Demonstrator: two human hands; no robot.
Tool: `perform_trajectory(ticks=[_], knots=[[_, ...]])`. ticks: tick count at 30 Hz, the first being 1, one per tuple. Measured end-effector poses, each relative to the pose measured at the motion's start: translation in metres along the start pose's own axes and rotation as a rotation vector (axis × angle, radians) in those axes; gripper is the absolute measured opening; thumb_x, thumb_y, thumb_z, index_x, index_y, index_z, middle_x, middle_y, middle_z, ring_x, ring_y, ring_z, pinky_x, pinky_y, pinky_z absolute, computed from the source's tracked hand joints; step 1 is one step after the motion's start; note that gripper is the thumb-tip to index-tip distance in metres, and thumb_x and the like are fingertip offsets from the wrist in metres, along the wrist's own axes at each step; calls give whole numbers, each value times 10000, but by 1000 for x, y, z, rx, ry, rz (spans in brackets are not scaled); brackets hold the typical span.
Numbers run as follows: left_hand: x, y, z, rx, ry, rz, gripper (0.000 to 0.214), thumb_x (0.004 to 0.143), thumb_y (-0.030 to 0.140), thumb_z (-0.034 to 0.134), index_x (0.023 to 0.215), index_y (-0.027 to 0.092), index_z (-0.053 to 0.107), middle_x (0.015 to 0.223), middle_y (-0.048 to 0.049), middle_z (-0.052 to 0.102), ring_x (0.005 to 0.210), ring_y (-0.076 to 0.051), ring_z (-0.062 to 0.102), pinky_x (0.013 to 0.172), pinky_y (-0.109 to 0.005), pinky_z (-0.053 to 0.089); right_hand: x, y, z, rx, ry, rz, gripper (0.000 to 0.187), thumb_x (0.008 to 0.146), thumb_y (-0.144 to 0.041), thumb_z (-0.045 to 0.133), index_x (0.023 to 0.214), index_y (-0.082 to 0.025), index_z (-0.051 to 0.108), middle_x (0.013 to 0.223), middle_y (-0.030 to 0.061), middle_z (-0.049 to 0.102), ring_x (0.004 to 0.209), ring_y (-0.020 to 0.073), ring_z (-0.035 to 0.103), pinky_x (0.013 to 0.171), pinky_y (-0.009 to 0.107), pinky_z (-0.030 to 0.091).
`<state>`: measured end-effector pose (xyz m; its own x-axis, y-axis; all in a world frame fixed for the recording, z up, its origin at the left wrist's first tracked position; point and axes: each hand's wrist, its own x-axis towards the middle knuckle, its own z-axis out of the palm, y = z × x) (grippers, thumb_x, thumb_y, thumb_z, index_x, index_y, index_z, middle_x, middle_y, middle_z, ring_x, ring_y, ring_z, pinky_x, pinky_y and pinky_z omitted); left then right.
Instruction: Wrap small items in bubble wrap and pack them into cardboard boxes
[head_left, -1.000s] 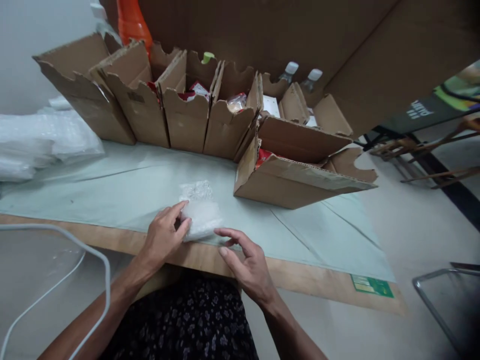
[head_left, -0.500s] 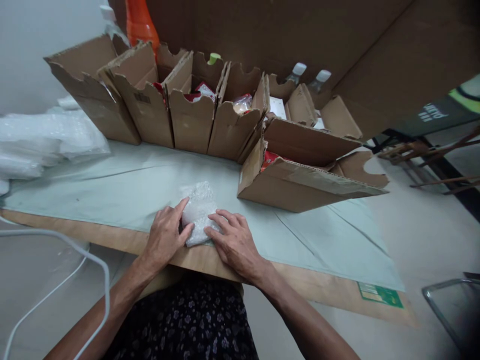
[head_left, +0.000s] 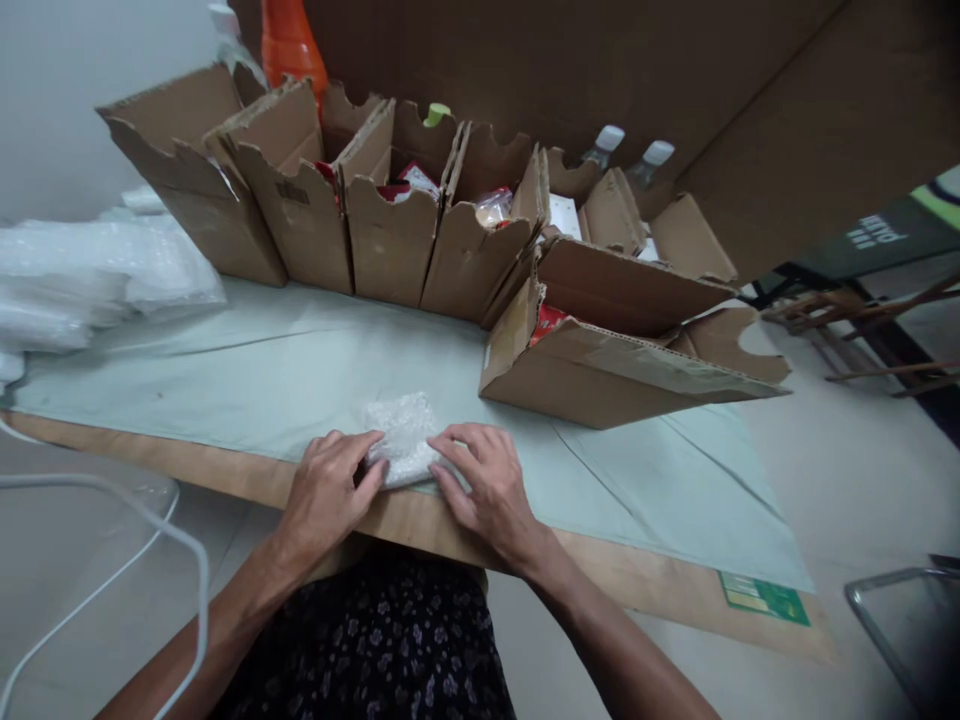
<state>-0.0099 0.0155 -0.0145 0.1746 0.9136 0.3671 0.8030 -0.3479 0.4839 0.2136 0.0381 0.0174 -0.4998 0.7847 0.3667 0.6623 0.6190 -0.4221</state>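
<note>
A small bundle of bubble wrap [head_left: 403, 437] lies near the front edge of the table [head_left: 247, 380], on a pale green sheet. My left hand [head_left: 326, 493] presses on its left side with the fingers curled over the wrap. Over on the right side, my right hand [head_left: 486, 483] rests with its fingers bent onto the bundle's edge. Both hands grip the bundle between them.
A row of open cardboard boxes [head_left: 390, 225] with packets inside stands along the back, and one wider box [head_left: 600, 360] sits closer at the right. A pile of plastic wrap [head_left: 82, 280] lies at the left. A white cable [head_left: 112, 510] hangs at lower left.
My right hand came from hovering beside the bundle onto its right side. The bundle has become shorter and more compact under both hands.
</note>
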Motion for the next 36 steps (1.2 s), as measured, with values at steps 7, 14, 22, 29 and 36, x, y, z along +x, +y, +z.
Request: perform_trajectory(ticks=[7, 14, 22, 29, 36], knots=[[-7, -1, -11, -5, 49, 70, 257, 967, 267, 609, 1196, 157, 645, 1135, -131, 681, 1057, -277, 620, 915, -440, 497, 10, 6, 10, 4, -244, -133, 213, 1014, -168, 543, 1146, -201, 707, 1085, 80, 773, 1089, 238, 654, 1001, 437, 427], [5, -8, -7, 73, -29, -26, 252, 986, 249, 555, 1204, 174, 656, 947, -73, 731, 911, -258, 619, 828, -418, 493, 25, 10, 5, 68, -233, 66, 283, 1004, -274, 598, 1264, -206, 687, 1271, 102, 726, 1176, 262, 627, 1038, 444, 449], [3, -19, -7, 25, 10, -37, 319, 949, 311, 547, 1222, 201, 671, 1104, -122, 716, 1029, -293, 636, 925, -481, 534, 42, 8, 4, 28, -430, 84, 273, 902, -299, 735, 1125, -146, 700, 1464, 173, 596, 1420, 322, 470, 1138, 482, 389], [-5, -21, -3, -410, -201, -194, 548, 945, 396, 578, 1467, 237, 531, 1158, -83, 751, 1019, -223, 748, 867, -328, 622, 14, -6, -24, 288, -386, 165, 123, 908, -187, 705, 1022, -214, 668, 1012, 25, 776, 949, 185, 691, 939, 333, 483], [29, 39, 5, -463, -89, 0, 508, 957, 395, 596, 1449, 283, 539, 1217, -74, 729, 1044, -228, 737, 872, -323, 625, -15, 12, -103, 388, -24, 190, 122, 921, -176, 654, 1013, -231, 713, 941, 3, 780, 847, 164, 703, 812, 296, 509]])
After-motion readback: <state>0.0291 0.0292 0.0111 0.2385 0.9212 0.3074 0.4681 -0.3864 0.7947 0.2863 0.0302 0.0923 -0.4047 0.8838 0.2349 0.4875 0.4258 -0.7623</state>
